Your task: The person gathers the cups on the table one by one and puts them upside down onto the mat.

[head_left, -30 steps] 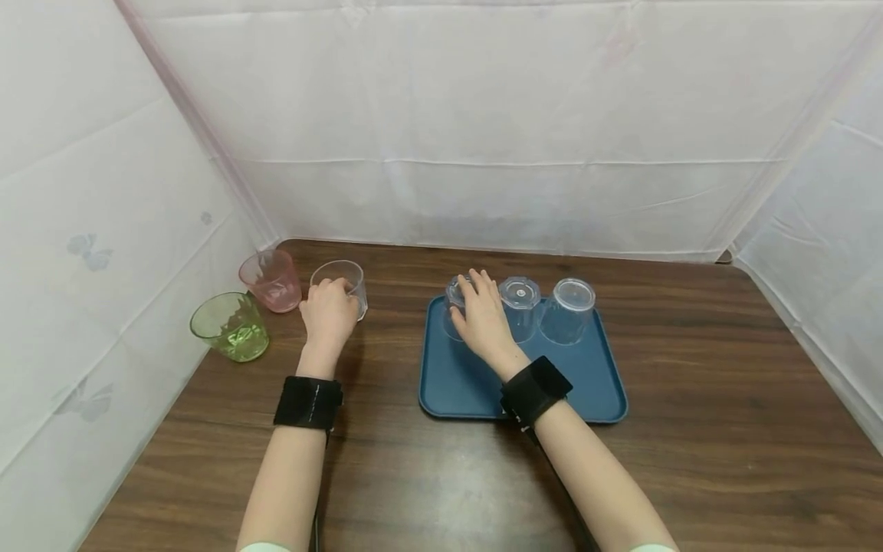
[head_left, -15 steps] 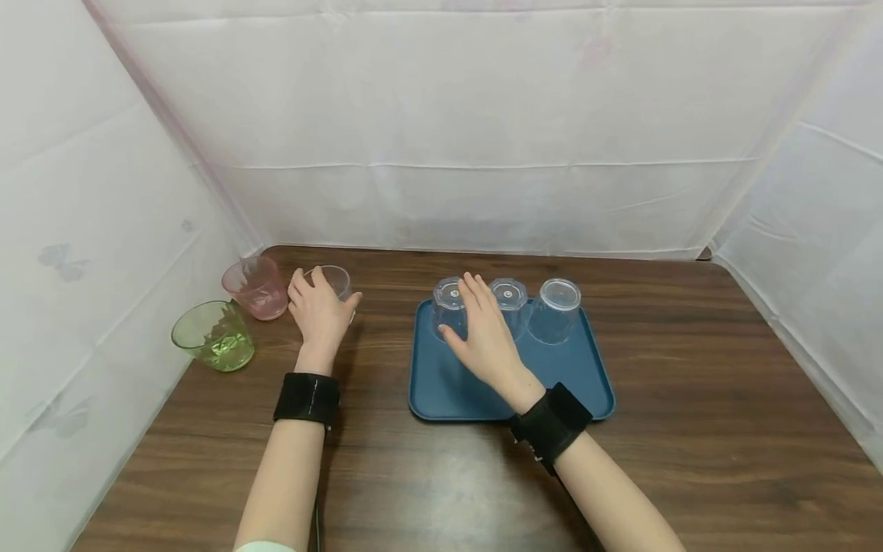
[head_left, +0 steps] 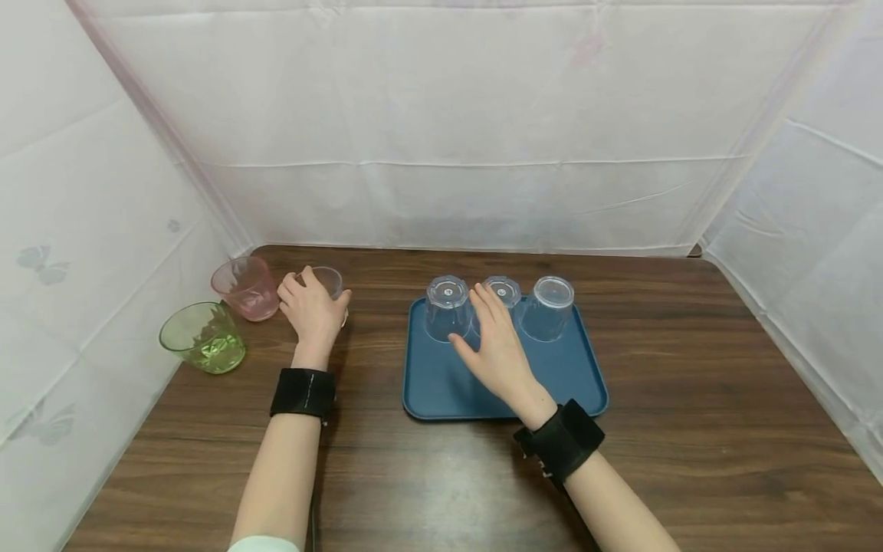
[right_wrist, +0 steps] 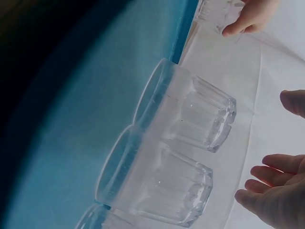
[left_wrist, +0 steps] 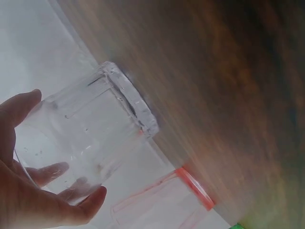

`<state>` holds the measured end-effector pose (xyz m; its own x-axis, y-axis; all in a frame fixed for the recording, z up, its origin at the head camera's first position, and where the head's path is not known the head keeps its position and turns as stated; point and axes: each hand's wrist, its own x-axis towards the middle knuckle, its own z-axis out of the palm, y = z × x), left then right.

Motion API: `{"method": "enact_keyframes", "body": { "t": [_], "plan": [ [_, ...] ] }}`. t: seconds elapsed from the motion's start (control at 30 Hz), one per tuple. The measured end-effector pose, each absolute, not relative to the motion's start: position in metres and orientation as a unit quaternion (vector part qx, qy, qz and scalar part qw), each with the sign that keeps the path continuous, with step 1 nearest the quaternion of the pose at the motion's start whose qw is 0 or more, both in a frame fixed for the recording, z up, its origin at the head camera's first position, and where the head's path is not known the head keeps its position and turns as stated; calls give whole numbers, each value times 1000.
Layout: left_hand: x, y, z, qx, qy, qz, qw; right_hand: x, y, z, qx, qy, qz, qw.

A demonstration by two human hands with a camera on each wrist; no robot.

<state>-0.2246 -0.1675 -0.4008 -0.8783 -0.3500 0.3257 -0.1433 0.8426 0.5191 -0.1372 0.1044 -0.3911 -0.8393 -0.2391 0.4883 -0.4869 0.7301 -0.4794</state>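
Observation:
My left hand point(head_left: 312, 310) reaches over an upright clear glass point(left_wrist: 81, 124) left of the tray. In the left wrist view, the thumb lies along one side of this glass and the curled fingers along the other; its thick base is at the tabletop. My right hand point(head_left: 498, 349) hovers above the blue tray point(head_left: 441, 395), fingers straight and thumb spread, holding nothing. Three clear glasses stand upside down in a row at the tray's back: a left one point(head_left: 447, 307), a middle one point(head_left: 505, 291) partly hidden by the right hand, and a right one point(head_left: 548, 308).
Left of the left hand stand a pink glass point(head_left: 250, 291) and a green glass point(head_left: 203, 337), both upright. White sheeting point(head_left: 441, 199) walls the back and sides of the brown wooden table point(head_left: 690, 429). Black bands circle both wrists.
The left hand has gone from bunched fingers to a wider spread around the clear glass. The right hand has drawn back from the left upturned glass, uncovering it. The head view has shifted slightly.

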Motion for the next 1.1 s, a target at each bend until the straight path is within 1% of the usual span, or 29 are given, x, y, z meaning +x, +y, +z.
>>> {"method": "enact_keyframes", "body": {
  "t": [0.27, 0.53, 0.67, 0.93, 1.1],
  "plan": [
    [-214, -158, -397, 123, -922, -280, 239, -135, 105, -396, 188, -905, 322, 203],
    [-196, -142, -380, 131, -902, -303, 278, -131, 105, -395, 170, -900, 347, 202],
    [-184, -133, -369, 133, -891, -317, 296, -131, 106, -394, 165, -895, 355, 214],
    [-154, -115, -349, 115, -866, -385, 297, -128, 107, -392, 165, -884, 374, 227],
    [-141, -101, -337, 88, -854, -412, 303, -125, 105, -390, 171, -874, 377, 253]
  ]
}}
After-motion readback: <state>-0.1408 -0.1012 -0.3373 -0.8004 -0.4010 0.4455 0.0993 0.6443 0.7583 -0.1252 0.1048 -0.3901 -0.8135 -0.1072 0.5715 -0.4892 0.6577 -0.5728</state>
